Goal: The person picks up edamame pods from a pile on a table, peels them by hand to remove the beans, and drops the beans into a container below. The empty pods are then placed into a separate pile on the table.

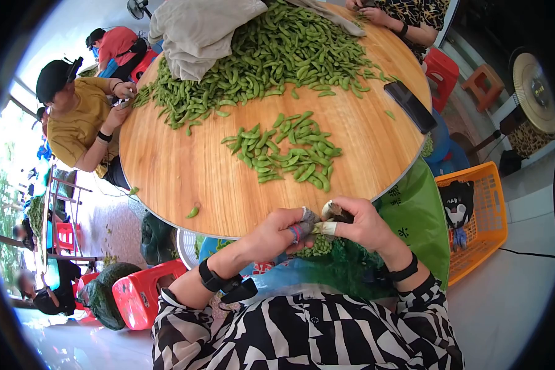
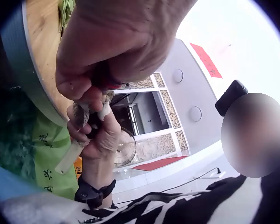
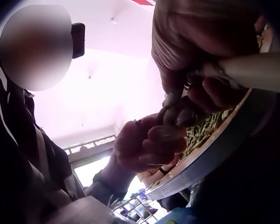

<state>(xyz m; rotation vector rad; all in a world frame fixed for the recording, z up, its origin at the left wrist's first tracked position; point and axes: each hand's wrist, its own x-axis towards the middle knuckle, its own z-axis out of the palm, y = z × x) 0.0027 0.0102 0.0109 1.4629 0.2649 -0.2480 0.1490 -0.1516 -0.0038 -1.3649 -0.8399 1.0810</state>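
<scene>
Left hand (image 1: pixel 276 236) and right hand (image 1: pixel 359 226) curled, fingertips pinching one pod (image 1: pixel 315 228) at surface (image 1: pixel 185 166) edge, over bag (image 1: pixel 416 216), likely catching beans. Pile (image 1: pixel 287 154) within reach.

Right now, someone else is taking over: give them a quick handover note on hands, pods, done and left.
Left hand: fingers curled, pinching something I cannot make out.
Right hand: grips a pale tool.
Pods on the table: small pile near, big heap far, one stray.
Done: seemingly the pods in the green net under the hands.
Left: both piles.
</scene>
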